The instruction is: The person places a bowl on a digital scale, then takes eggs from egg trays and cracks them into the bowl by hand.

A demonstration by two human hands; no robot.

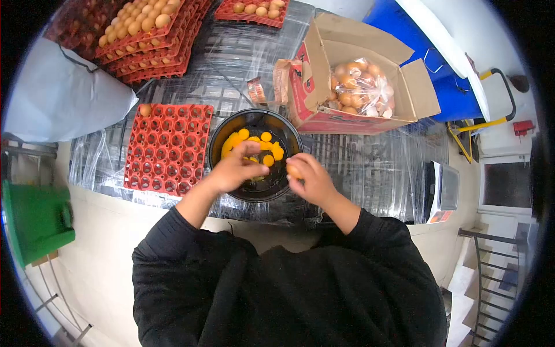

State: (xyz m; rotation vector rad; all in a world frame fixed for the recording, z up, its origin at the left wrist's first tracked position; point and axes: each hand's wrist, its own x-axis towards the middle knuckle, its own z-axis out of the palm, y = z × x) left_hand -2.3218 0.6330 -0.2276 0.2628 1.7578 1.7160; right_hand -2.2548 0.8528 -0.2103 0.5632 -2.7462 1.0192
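A black bowl [292, 130] stands on the plastic-wrapped table, holding several egg yolks [266, 136] in clear egg white. Over its left half my left hand [237, 168] hovers, fingers apart and nothing in them. At the bowl's right rim my right hand [315, 180] grips a brown egg [294, 172] between thumb and fingers; part of the egg is hidden. Left of the bowl lies a red egg tray [167, 147]. One brown egg [145, 110] sits in the tray's far left corner.
Stacked red trays of eggs [147, 58] stand at the back left, another egg tray [250, 13] at the back. An open cardboard box [347, 122] holds bagged eggs [361, 87]. A blue bin [422, 55] is behind it, a green bin [37, 222] at floor left.
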